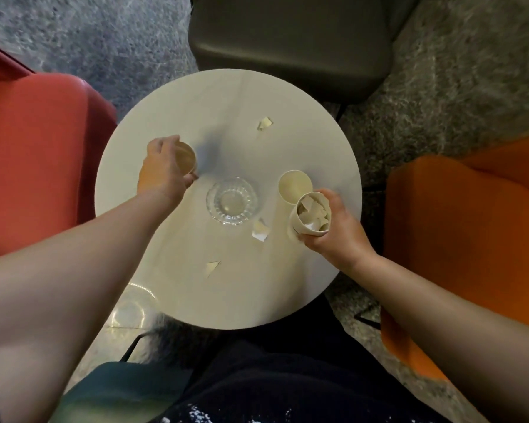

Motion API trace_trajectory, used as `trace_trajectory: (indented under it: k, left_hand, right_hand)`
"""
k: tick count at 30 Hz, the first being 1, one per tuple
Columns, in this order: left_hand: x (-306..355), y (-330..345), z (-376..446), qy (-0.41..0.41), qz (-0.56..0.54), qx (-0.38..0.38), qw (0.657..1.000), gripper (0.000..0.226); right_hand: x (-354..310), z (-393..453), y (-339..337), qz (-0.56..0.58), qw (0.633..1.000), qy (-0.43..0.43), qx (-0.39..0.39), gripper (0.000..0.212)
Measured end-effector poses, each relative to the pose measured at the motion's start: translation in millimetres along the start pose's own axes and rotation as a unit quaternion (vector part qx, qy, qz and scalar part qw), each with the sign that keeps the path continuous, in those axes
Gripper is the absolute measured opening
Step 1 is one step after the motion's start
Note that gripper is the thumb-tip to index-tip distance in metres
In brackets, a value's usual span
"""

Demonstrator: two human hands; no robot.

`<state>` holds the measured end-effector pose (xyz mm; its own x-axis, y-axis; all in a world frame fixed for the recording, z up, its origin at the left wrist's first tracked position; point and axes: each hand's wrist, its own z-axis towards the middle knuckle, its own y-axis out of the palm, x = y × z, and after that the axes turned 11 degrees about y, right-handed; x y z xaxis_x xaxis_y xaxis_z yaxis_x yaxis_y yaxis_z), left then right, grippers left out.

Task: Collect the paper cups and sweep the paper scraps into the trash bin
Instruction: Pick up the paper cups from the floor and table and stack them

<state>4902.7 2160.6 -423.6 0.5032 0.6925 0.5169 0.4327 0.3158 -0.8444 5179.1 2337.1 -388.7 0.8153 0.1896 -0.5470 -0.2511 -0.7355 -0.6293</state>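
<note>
The right hand has its grip around a tilted paper cup stuffed with scraps; an empty cup stands touching it on the far side. The left hand clasps a third cup across the tabletop. Three loose scraps remain (the nearest just left of the right hand). No trash bin shows.

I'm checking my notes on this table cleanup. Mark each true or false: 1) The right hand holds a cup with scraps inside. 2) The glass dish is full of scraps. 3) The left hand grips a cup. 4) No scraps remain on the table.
1) True: the right hand holds the scrap-filled cup.
2) False: the glass dish looks empty.
3) True: the left hand grips the left cup.
4) False: three scraps, like the nearest one, lie on the table.
</note>
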Motion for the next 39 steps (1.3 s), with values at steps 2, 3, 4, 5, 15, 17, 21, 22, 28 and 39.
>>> trace_trajectory:
  k: [2,3,4,5,15,17,21,22,28,39]
  left_hand:
    - [6,0,-1,-0.004,-0.009,0.007,1.000,0.081]
    - [11,-2,-3,0.000,-0.018,0.028,0.999,0.081]
    - [18,-4,-4,0.009,-0.031,0.059,0.998,0.081]
    - [27,-7,-5,0.025,-0.046,0.093,0.994,0.080]
    - [126,16,-25,0.125,-0.162,0.001,0.979,0.081]
    - [133,30,-27,0.131,-0.147,-0.032,0.980,0.084]
    - [138,55,-29,0.135,-0.085,-0.082,0.984,0.095]
    - [138,60,-30,0.144,-0.062,-0.095,0.983,0.097]
    - [137,77,-31,0.172,0.033,-0.166,0.970,0.101]
    - [99,42,-62,0.080,0.008,-0.052,0.995,0.053]
  right_hand:
    - [3,3,-2,-0.003,1.000,-0.001,-0.001,0.079]
    - [4,4,-4,-0.004,1.000,-0.001,-0.003,0.079]
    - [5,6,-5,-0.005,1.000,-0.001,-0.005,0.079]
    - [5,7,-7,-0.006,1.000,-0.001,-0.007,0.078]
    - [14,12,-31,-0.022,0.999,0.001,-0.029,0.078]
    - [18,12,-38,-0.020,0.999,0.000,-0.028,0.079]
    - [24,11,-49,-0.020,1.000,-0.007,-0.023,0.080]
    - [25,11,-51,-0.020,1.000,-0.010,-0.022,0.080]
    - [21,6,-68,-0.004,1.000,-0.022,-0.011,0.083]
    - [-29,-1,-86,0.070,0.992,-0.109,-0.001,0.084]
